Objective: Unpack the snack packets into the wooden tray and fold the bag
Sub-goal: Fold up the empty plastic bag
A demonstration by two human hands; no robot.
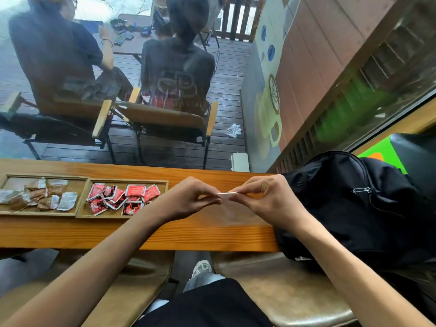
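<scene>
Forearms reach in from the near edge, and the left hand [191,197] and right hand [264,197] meet above the orange-brown wooden tabletop [188,234], each pinching one end of the top edge of a thin, clear plastic bag [230,208]. The bag hangs between them down to the wood and looks empty and flat, so the grip probably serves to line up the edge for a first fold. To the person's right, a black fabric backpack [354,208] rests over the tabletop's end, near the right wrist. Further left, a shallow rectangular wooden tray [83,197] with two compartments sits on the wood: the red foil snack packets [122,197] lie heaped in the right compartment, the brown-and-silver foil packets [40,194] in the left, which suggests unpacking is done. Beyond the tabletop, through glass, two seated people occupy wooden-armed chairs [162,119] on a dark plank deck [226,90].
</scene>
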